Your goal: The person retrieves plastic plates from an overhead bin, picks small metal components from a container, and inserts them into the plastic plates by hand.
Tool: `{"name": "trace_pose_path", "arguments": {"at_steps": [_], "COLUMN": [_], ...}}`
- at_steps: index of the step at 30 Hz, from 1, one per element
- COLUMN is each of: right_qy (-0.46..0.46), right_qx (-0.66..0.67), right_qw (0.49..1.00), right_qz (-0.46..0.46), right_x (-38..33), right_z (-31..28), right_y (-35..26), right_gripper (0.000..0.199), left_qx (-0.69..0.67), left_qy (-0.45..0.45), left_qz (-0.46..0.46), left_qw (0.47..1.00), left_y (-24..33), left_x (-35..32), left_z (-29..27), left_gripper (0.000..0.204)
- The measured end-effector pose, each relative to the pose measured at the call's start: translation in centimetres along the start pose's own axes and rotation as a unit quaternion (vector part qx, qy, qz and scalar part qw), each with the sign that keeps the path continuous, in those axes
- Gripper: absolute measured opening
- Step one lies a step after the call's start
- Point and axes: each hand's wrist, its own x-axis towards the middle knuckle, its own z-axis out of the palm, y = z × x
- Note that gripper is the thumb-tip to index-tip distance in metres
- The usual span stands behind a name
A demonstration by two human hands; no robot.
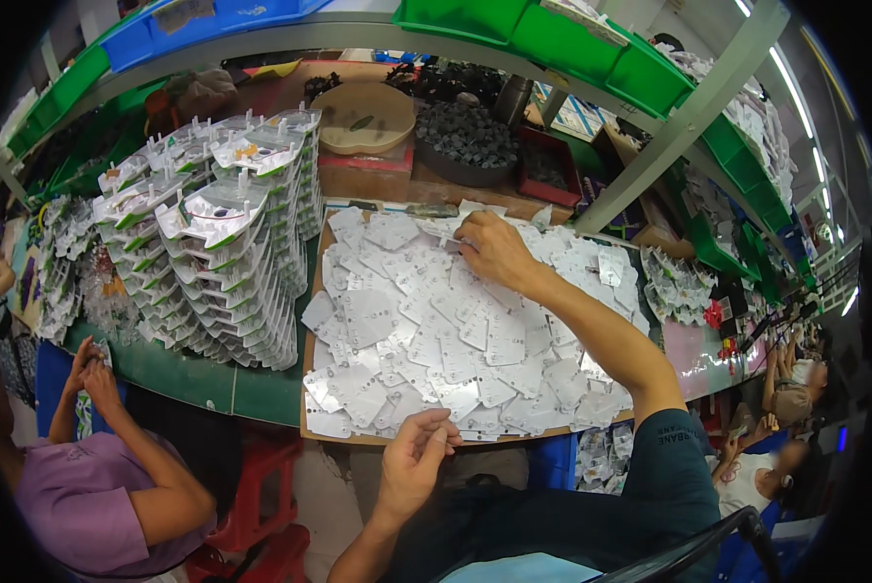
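Observation:
A wide heap of clear plastic blister sheets covers a brown board on the green workbench. My right hand reaches to the far side of the heap, and its fingers pinch one sheet there. My left hand hovers at the near edge of the board with fingers curled, thumb and forefinger close together; whether a sheet is between them cannot be told. Tall leaning stacks of clear blister trays stand just left of the heap.
A beige bowl sits on a cardboard box behind the heap, next to a round tub of dark parts. Green bins line the shelf above. A person in a purple shirt works at my left; other people sit at my right.

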Motion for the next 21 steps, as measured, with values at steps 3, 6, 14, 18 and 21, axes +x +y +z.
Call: {"name": "trace_pose_path", "arguments": {"at_steps": [3, 6, 14, 18, 21], "right_qy": [0.016, 0.046, 0.144, 0.108, 0.065], "right_qx": [0.008, 0.044, 0.153, 0.083, -0.011], "right_qw": [1.000, 0.996, 0.977, 0.990, 0.994], "right_qz": [0.020, 0.065, 0.042, -0.031, -0.092], "right_x": [0.2, 0.3, -0.2, -0.3, -0.5], "right_z": [-0.1, -0.3, 0.1, 0.5, 0.6], "right_y": [-0.5, -0.8, -1.0, 0.0, 0.6], "right_gripper": [0.015, 0.014, 0.012, 0.013, 0.017], "left_qx": [0.003, -0.002, -0.007, 0.000, 0.007], "left_qy": [-0.001, 0.001, 0.004, 0.001, 0.004], "left_qz": [0.004, 0.003, 0.004, 0.002, 0.000], "left_qw": [1.000, 1.000, 1.000, 1.000, 1.000], "left_y": [-0.1, 0.0, 0.2, 0.1, 0.0], "left_x": [0.0, -0.1, -0.2, -0.2, -0.3], "left_z": [-0.1, -0.1, -0.2, 0.0, 0.0], "left_gripper": [0.025, 0.025, 0.025, 0.025, 0.025]}}
